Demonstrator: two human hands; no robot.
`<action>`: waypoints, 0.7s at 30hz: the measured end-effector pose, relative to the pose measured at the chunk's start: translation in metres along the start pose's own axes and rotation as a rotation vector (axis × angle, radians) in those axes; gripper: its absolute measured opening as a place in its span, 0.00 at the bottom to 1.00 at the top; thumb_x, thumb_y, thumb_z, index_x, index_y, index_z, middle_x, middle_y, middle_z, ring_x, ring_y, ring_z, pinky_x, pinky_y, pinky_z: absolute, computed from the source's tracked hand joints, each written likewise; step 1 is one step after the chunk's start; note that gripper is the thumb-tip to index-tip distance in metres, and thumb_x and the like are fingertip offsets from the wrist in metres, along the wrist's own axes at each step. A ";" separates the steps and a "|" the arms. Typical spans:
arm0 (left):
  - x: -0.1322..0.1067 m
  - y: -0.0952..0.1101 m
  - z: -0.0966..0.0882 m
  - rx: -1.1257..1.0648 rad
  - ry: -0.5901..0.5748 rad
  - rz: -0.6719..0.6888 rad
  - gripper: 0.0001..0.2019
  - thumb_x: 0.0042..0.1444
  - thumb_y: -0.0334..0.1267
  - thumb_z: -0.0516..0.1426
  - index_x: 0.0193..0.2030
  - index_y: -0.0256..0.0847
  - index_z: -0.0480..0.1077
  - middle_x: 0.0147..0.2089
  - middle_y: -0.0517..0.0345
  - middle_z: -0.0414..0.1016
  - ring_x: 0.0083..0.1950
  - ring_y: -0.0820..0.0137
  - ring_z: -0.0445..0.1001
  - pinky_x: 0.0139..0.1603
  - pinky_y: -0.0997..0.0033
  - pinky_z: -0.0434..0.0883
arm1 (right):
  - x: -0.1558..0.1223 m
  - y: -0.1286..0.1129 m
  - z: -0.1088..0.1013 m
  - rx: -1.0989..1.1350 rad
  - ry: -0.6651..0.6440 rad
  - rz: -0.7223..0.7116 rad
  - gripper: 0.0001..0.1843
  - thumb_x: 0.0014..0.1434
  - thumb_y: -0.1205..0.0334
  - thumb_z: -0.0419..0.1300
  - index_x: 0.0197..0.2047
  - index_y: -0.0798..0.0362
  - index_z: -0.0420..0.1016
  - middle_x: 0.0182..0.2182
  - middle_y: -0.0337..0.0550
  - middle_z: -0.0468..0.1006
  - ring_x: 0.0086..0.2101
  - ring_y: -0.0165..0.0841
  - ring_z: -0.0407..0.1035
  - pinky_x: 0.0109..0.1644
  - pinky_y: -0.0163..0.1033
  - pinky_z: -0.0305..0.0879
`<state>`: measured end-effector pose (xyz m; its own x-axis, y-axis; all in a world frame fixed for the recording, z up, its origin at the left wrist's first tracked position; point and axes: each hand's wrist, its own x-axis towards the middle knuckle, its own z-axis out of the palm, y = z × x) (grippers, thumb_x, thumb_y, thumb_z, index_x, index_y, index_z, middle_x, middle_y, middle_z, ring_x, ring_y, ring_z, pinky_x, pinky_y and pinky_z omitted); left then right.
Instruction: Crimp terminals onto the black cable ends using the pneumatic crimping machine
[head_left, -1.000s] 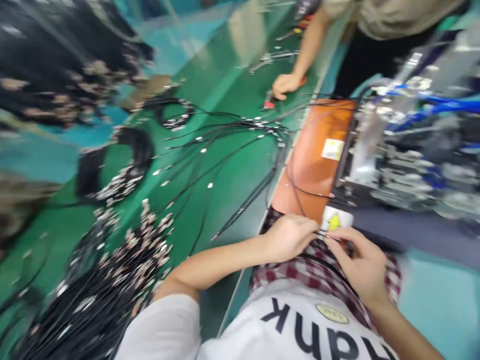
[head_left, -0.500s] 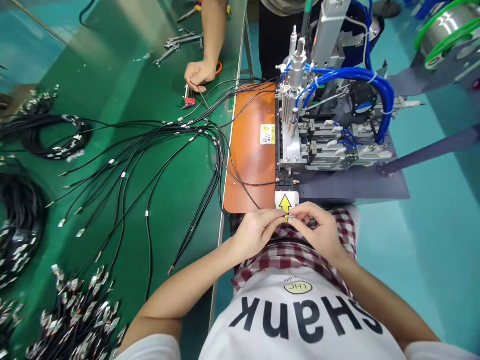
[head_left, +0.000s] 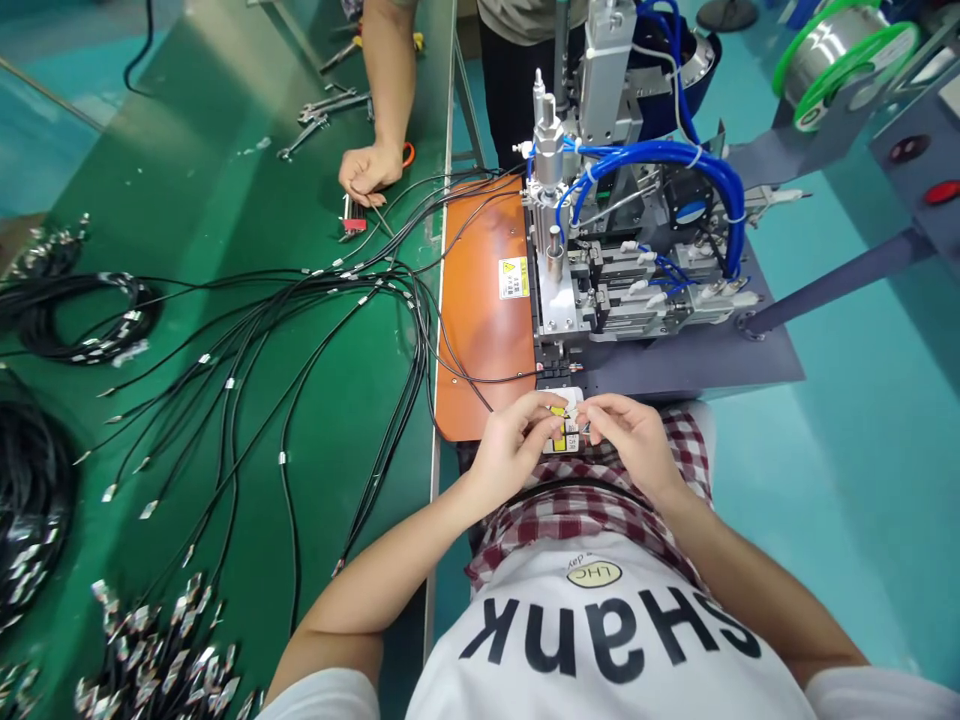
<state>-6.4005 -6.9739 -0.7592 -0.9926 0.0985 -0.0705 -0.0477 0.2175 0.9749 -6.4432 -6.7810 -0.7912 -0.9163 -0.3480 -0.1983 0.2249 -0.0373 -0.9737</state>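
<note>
Close to my waist, at the front end of the machine, my left hand is closed in a pinch on a thin black cable that comes across the orange plate. My right hand is pinched just to the right, at the small pale wire end of that cable. The exact tip between the fingers is too small to make out. Behind the fingertips shows a white and yellow label, partly covered. Another cable end lies in the machine's front slot, just beyond my hands.
The orange plate joins the green table to the machine with blue hoses. Black cables fan over the table, with coils at left. A co-worker's hand is near a red-ended block.
The view has shifted, so table and machine sit further left. My fingertips have moved slightly apart at the wire end. The label behind them shows different markings instead of the full yellow arrow.
</note>
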 end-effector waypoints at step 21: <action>0.005 -0.010 0.002 -0.566 -0.127 -0.060 0.17 0.66 0.46 0.59 0.52 0.40 0.60 0.28 0.60 0.76 0.18 0.84 0.54 0.20 0.81 0.51 | 0.019 0.009 0.004 0.245 -0.062 0.008 0.08 0.57 0.55 0.71 0.33 0.50 0.81 0.24 0.34 0.74 0.23 0.24 0.61 0.28 0.32 0.61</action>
<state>-6.4052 -6.9733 -0.7698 -0.9668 0.2257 -0.1195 -0.1900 -0.3227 0.9272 -6.4574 -6.7917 -0.8032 -0.8938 -0.4059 -0.1908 0.3123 -0.2577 -0.9144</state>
